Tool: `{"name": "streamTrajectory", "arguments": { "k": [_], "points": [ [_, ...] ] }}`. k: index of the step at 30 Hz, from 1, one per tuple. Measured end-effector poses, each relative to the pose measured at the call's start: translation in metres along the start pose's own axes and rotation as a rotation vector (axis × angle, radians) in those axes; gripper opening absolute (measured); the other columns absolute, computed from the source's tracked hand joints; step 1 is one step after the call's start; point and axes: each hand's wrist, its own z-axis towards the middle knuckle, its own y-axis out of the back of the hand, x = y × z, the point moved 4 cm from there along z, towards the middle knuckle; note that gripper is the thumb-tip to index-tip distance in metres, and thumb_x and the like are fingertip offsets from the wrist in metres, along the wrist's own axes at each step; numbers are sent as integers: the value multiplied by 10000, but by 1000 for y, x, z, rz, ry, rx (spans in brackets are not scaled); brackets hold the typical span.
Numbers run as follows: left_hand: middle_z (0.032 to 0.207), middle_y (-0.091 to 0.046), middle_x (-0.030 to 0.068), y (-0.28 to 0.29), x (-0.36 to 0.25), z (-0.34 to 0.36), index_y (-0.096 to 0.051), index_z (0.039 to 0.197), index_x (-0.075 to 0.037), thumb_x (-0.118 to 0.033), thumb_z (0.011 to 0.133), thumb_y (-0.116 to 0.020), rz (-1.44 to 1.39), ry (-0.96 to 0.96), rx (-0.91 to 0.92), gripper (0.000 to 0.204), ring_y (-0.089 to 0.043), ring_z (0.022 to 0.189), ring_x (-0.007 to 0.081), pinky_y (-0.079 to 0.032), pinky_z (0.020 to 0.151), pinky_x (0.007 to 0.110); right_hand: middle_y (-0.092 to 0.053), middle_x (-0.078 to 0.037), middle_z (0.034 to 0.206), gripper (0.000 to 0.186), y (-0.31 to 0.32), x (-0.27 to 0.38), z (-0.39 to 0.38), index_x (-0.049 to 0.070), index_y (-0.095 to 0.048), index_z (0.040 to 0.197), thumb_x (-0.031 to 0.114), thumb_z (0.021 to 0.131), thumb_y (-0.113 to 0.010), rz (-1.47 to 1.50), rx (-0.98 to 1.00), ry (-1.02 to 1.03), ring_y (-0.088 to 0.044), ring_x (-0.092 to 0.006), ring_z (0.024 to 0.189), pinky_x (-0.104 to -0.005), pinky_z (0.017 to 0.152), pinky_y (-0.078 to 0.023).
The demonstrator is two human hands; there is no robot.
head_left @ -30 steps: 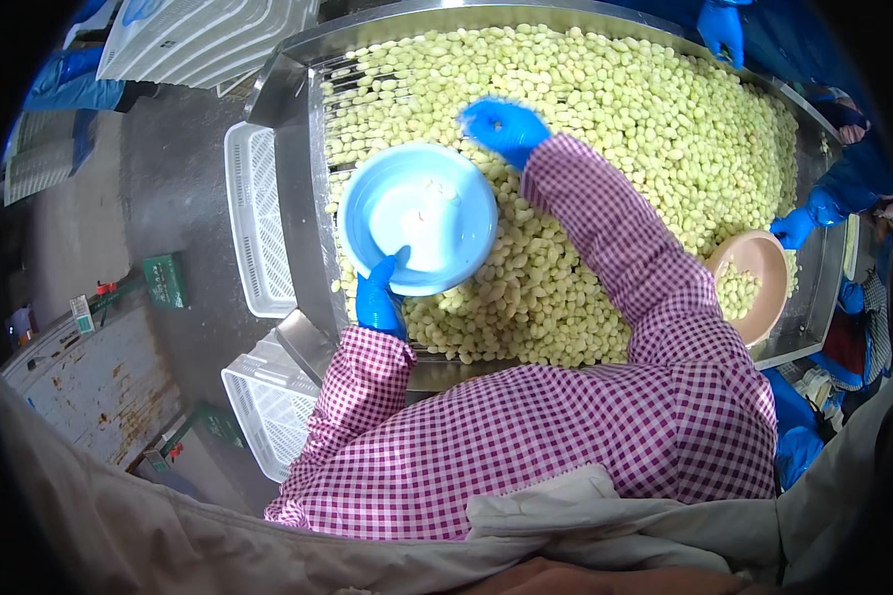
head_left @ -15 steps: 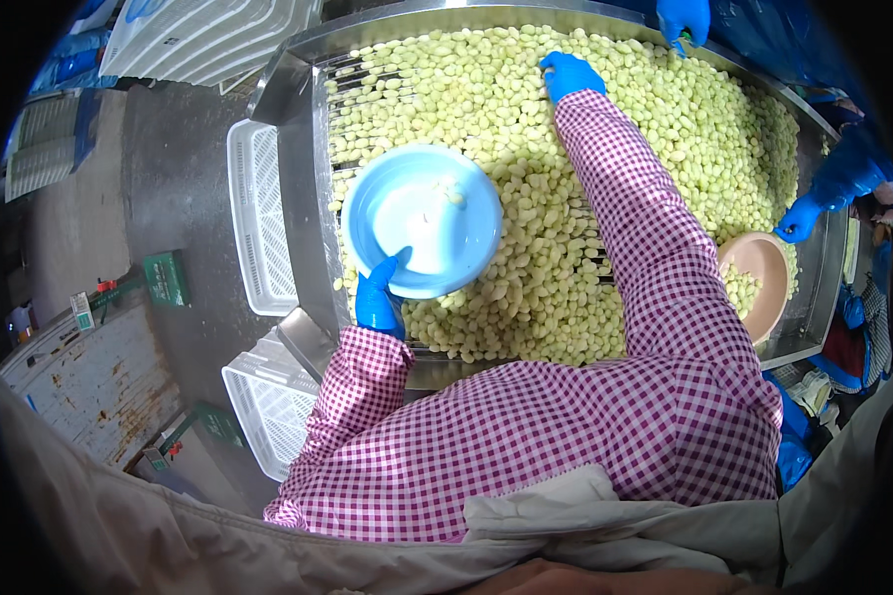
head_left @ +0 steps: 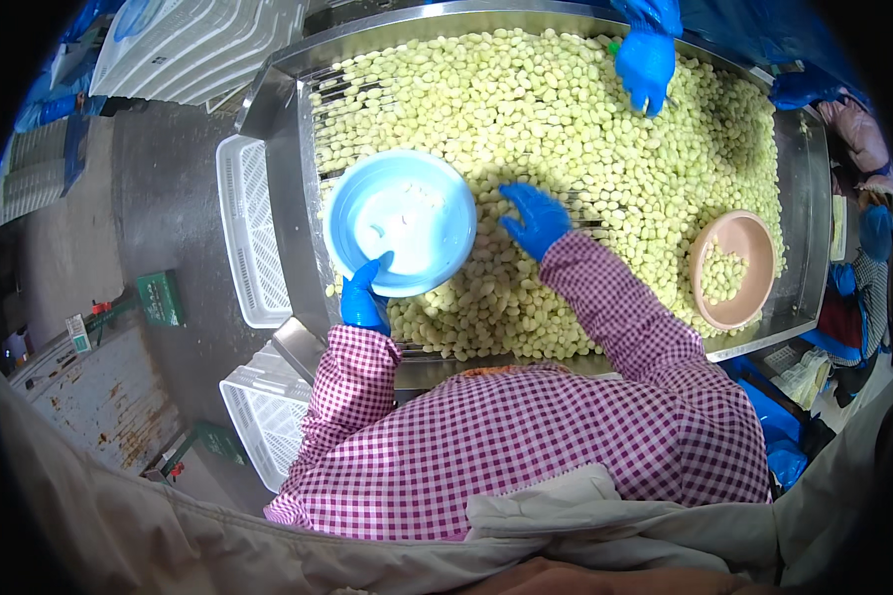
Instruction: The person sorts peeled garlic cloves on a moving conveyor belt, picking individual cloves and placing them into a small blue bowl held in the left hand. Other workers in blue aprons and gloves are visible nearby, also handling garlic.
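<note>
My left hand (head_left: 366, 297), in a blue glove, grips the near rim of a light blue basin (head_left: 450, 260), with the thumb inside it. A few small pale pieces lie on the basin's bottom. Just right of the basin, my right hand (head_left: 536, 219), also blue-gloved, is held low over the heap with its fingers spread and nothing visible in them. Around and under both hands are pale green, oval, grape-like fruits (head_left: 526, 109), spread thickly over a slatted metal table (head_left: 306, 213). Dark slats show through where the layer thins.
At the far side a co-worker's blue-gloved hand (head_left: 647, 69) reaches over the fruits. A tan bowl (head_left: 761, 260) holding some fruits sits at the right. White plastic crates (head_left: 251, 233) stand beyond the table's left edge; stacked white trays (head_left: 203, 45) are at the upper left.
My right hand has come back from the far side toward the basin, and its fingers have spread. The far co-worker's hand reaches further in; another co-worker's hand has left the tan bowl.
</note>
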Motion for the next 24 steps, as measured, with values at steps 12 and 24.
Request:
{"name": "streamTrajectory", "arguments": {
  "k": [12, 24],
  "points": [
    [1317, -480, 162, 22, 14, -51, -331, 1388, -47, -64, 832, -545, 32, 68, 11, 596, -509, 1181, 314, -433, 997, 461, -547, -65, 1266, 296, 7, -47, 90, 180, -576, 1209, 125, 936, -475, 51, 141, -204, -565, -245, 1111, -370, 937, -469],
    [1238, -532, 152, 68, 18, -58, -388, 1344, -29, -50, 805, -593, 10, 37, -31, 577, -551, 1117, 282, -471, 961, 393, -647, -54, 976, 307, 16, 8, 25, 113, -617, 1161, 291, 920, -549, 1122, 133, -152, -580, -118, 754, -256, 658, -490]
  ]
}}
